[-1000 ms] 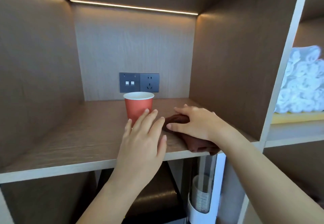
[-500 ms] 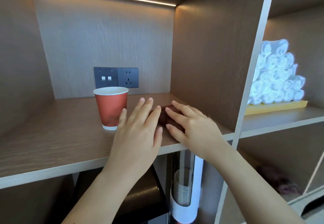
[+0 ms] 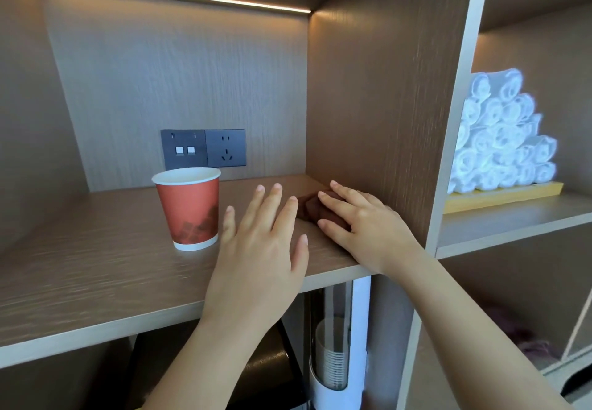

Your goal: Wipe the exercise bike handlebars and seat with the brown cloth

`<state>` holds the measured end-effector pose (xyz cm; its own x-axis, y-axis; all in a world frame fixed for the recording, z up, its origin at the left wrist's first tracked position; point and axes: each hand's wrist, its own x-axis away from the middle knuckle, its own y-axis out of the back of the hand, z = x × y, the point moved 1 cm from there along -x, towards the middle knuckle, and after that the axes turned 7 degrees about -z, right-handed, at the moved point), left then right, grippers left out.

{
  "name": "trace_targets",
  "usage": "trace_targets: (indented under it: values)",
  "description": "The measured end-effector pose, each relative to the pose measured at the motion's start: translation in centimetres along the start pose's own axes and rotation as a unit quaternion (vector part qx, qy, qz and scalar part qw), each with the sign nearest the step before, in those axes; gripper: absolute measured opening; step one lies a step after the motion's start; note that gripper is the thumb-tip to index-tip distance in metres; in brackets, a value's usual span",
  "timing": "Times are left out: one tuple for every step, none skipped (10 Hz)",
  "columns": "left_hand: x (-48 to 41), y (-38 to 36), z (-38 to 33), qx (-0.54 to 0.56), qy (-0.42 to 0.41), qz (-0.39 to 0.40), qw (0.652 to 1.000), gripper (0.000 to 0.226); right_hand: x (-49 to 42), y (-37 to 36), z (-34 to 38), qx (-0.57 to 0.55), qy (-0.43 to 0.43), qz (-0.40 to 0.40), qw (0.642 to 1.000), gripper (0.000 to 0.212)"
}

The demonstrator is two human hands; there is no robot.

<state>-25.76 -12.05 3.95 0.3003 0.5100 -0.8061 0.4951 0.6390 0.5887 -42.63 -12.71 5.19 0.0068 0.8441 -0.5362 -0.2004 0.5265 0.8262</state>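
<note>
The brown cloth [image 3: 312, 207] lies bunched on the wooden shelf [image 3: 96, 275], against the right side panel. My right hand [image 3: 362, 223] rests on top of it, thumb and forefinger around its near side, and covers most of it. My left hand [image 3: 259, 246] hovers flat just left of the cloth, fingers spread, holding nothing. No exercise bike is in view.
A red paper cup [image 3: 189, 207] stands upright on the shelf, left of my left hand. A grey switch and socket plate [image 3: 203, 148] sits on the back wall. Rolled white towels [image 3: 499, 140] are stacked in the right compartment. A cup dispenser [image 3: 333, 361] hangs below the shelf.
The cloth hung over the shelf's front edge a second ago; my right hand has pushed it further in, toward the right panel. My left hand has stayed beside it.
</note>
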Motion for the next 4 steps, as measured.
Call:
trace_targets:
  values:
    - [0.2,0.5,-0.4,-0.023,0.015,-0.023,0.999,0.043,0.5,0.3,0.6,0.004,-0.007,-0.032,0.999,0.053]
    - [0.3,1.1,-0.7,-0.022,0.032,-0.063,0.997,0.039,1.1,0.7,2.1,0.010,0.013,-0.095,0.995,0.052]
    - [0.8,2.5,-0.5,-0.022,0.040,-0.088,0.995,0.042,1.7,1.5,4.6,-0.015,0.039,-0.156,0.987,0.049]
    - [1.9,4.0,0.4,-0.035,0.054,-0.110,0.992,0.043,2.3,1.7,6.5,-0.020,0.056,-0.183,0.981,0.049]
